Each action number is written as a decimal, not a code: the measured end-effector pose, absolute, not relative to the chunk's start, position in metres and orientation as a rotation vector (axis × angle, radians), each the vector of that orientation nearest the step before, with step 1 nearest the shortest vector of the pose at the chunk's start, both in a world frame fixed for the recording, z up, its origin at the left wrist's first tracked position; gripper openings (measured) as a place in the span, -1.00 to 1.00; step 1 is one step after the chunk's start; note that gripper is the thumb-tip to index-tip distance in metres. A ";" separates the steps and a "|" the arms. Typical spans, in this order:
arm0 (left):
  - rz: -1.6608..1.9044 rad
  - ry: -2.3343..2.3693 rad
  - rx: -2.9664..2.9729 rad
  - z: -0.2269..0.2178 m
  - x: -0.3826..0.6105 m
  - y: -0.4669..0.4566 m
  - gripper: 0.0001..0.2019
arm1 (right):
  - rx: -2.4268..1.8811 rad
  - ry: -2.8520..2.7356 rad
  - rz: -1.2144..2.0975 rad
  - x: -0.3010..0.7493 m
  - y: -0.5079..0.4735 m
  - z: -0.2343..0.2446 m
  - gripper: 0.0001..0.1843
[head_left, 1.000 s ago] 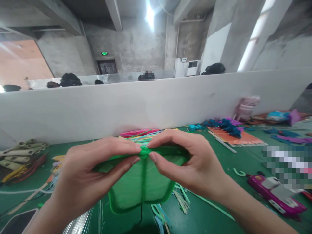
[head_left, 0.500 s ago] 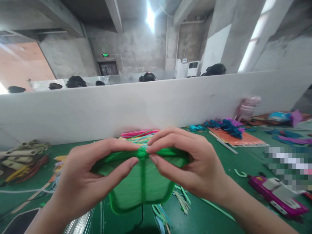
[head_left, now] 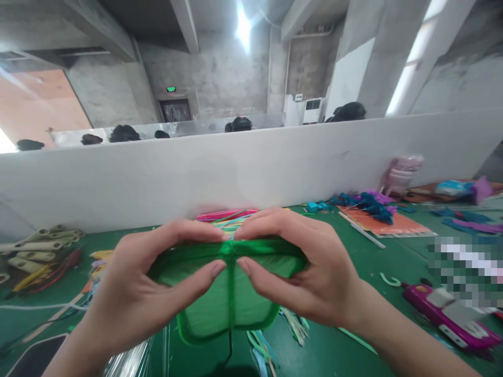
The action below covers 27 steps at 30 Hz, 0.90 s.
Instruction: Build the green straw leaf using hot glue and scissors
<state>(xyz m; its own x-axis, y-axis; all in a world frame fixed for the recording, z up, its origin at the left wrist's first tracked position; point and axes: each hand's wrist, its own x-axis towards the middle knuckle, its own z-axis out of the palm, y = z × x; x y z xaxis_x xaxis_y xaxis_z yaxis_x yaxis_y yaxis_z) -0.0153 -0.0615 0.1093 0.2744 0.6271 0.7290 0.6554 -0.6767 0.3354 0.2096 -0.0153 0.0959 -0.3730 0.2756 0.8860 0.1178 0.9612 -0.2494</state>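
Observation:
Between my hands is a green leaf-shaped craft piece (head_left: 208,309), with pale translucent panels, darker green borders and a middle rib. A thin dark wire (head_left: 230,345) runs down from its lower edge. My left hand (head_left: 145,283) grips the piece's left side, fingers curled over the top and thumb tip near the centre rib. On the other side my right hand (head_left: 306,267) holds it the same way. Both thumbs lie on the near face, close together. The fingertips behind the top edge are partly hidden.
Rolled pale tubes (head_left: 35,248) lie at the left. Colourful strips (head_left: 236,222) sit behind my hands. At the right are a magenta tool (head_left: 448,314), an orange sheet (head_left: 404,225) with blue pieces, and a pink bottle (head_left: 401,175). A white partition (head_left: 196,173) bounds the table.
Both thumbs have slid slightly down from the top edge, and the fingers have lifted a little off the centre. More of the top border shows. The piece stays in both hands.

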 end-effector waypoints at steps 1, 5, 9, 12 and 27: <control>-1.390 -1.270 -2.476 0.109 -0.016 -0.062 -0.72 | -0.276 -1.965 0.169 0.210 -0.016 0.096 -0.81; -1.378 -1.258 -2.488 0.111 -0.016 -0.062 -0.77 | -0.234 -1.982 0.073 0.208 -0.017 0.094 -0.87; -1.417 -1.258 -2.495 0.113 -0.013 -0.061 -0.83 | -0.208 -1.962 -0.011 0.205 -0.017 0.090 -0.86; -1.439 -1.271 -2.497 0.112 -0.012 -0.059 -0.83 | -0.203 -1.955 -0.081 0.205 -0.016 0.088 -0.85; -1.422 -1.317 -2.448 0.110 -0.012 -0.065 -0.85 | -0.386 -1.965 -0.437 0.201 -0.023 0.090 -0.89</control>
<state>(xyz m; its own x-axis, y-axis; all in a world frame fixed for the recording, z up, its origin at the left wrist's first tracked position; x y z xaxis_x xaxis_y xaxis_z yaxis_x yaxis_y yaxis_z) -0.0121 -0.0647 0.1102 0.2297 0.6526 0.7221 0.6702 -0.6440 0.3689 0.2007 -0.0234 0.0897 -0.4086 0.0744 0.9097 0.4529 0.8819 0.1313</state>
